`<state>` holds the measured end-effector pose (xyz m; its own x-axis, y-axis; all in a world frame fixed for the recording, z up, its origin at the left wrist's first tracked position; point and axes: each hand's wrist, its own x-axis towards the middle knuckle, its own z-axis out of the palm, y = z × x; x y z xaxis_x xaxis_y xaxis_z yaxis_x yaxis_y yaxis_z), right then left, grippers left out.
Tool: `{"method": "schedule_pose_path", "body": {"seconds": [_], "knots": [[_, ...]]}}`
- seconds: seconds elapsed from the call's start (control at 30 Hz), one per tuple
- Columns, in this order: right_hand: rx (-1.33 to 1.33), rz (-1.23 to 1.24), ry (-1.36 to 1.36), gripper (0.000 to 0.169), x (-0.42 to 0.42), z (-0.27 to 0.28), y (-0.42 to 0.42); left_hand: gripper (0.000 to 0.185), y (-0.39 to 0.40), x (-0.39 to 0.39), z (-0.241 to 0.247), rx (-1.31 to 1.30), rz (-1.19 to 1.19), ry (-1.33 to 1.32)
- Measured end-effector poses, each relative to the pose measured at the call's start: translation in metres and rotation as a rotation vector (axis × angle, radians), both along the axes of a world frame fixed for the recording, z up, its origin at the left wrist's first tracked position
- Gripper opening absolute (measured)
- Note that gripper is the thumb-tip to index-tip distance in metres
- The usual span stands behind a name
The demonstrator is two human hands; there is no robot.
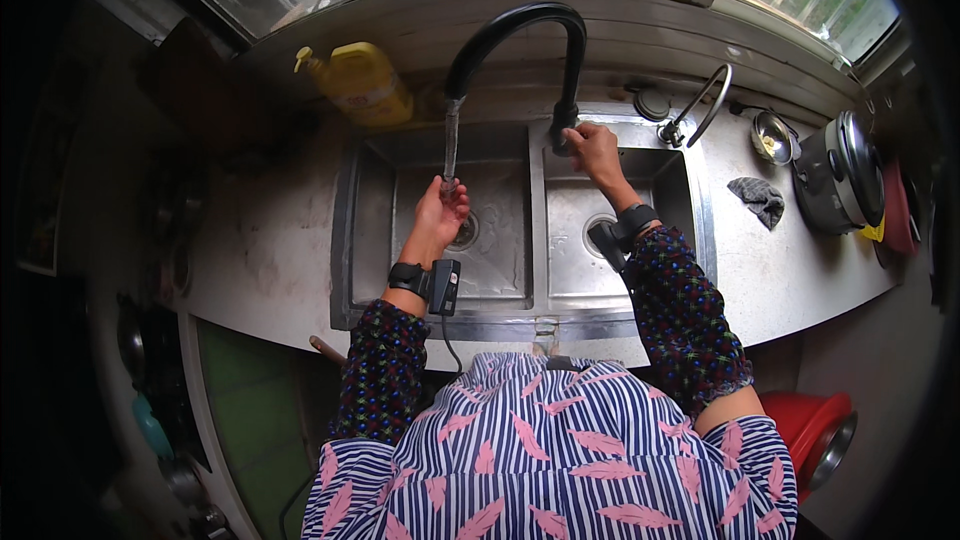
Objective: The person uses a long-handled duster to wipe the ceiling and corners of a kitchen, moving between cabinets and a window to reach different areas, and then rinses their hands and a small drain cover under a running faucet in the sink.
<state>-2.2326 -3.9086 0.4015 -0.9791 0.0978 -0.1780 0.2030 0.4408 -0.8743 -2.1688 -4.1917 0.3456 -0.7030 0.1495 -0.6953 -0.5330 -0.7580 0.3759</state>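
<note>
A black gooseneck faucet [547, 11] arches over a two-basin stainless steel sink [536, 225], and a stream of water [451, 135] runs from its spout. Under that stream, above the left basin, my left hand [444, 211] is held palm up with nothing in it, and its fingers are slightly curled. My right hand [596, 150] grips the side of the faucet's base at its handle, which the fingers mostly hide. Both wrists carry strapped black devices, the left one [444, 287] with a cable.
A yellow pump bottle [367, 86] stands behind the left basin. Right of the sink are a small chrome faucet [720, 94], a grey cloth [759, 199], a metal bowl [772, 139] and a rice cooker [832, 176]. A red basin [806, 427] sits below the counter.
</note>
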Motion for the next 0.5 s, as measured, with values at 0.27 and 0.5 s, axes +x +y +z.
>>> {"method": "schedule_pose_path", "body": {"seconds": [0.27, 0.5], "knots": [[0.447, 0.185, 0.255, 0.027, -0.006, 0.001, -0.024, 0.028, 0.000, 0.004, 0.003, 0.012, -0.003, 0.020], [0.563, 0.249, 0.307, 0.025, 0.010, -0.001, -0.029, 0.022, 0.001, 0.007, 0.002, 0.030, 0.018, 0.013]]}}
